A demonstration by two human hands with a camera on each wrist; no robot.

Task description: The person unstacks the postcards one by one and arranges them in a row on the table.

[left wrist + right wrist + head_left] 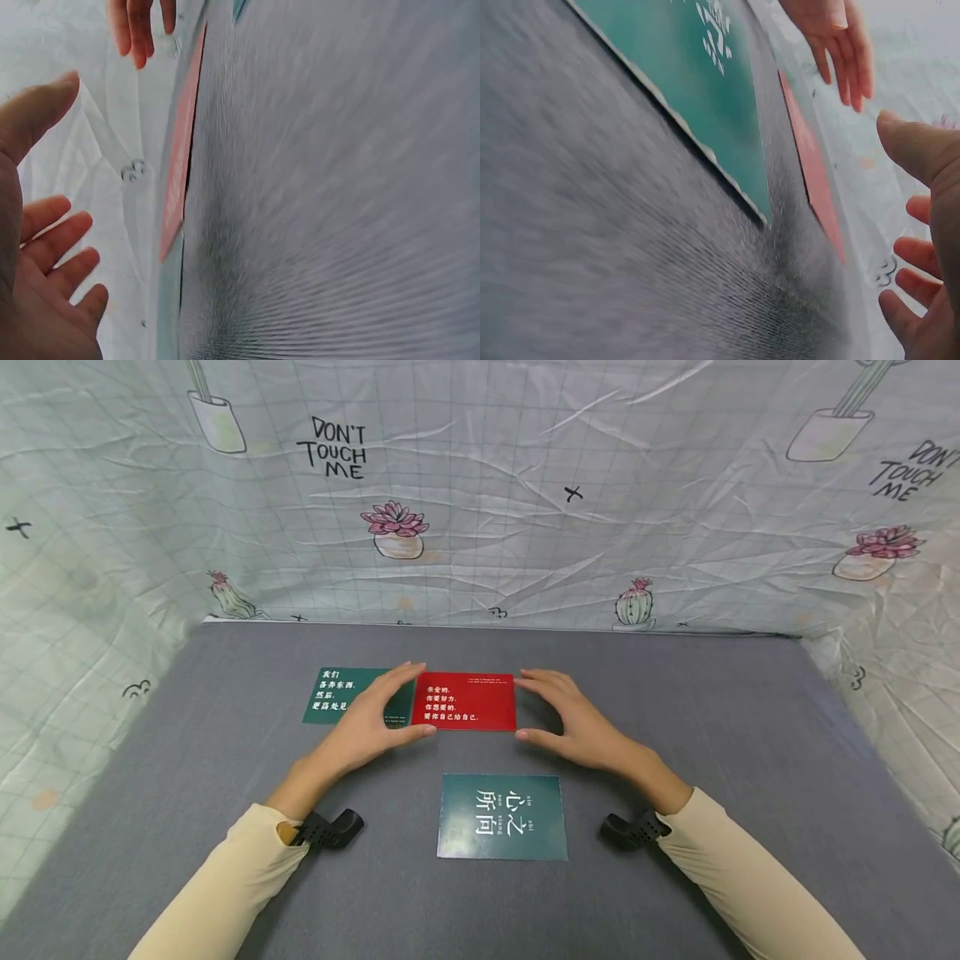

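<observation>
A red card (465, 714) with white writing lies flat on the grey table, its left edge against a dark green card (330, 693). My left hand (372, 714) hovers above the seam between them, thumb and fingers spread, and hides part of the green card. At the red card's right edge is my right hand (573, 718), its thumb and fingers apart in a wide C. Both the left hand (52, 277) and the right hand (930, 247) show empty palms in the wrist views. A teal card (502, 843) with large white characters lies nearer me, between my forearms.
The grey table (480, 910) runs back to a wrinkled white cloth (495, 468) printed with cacti and lettering, which also encloses both sides. A black wrist device (333, 831) sits on my left wrist, and another black wrist device (630, 831) on my right.
</observation>
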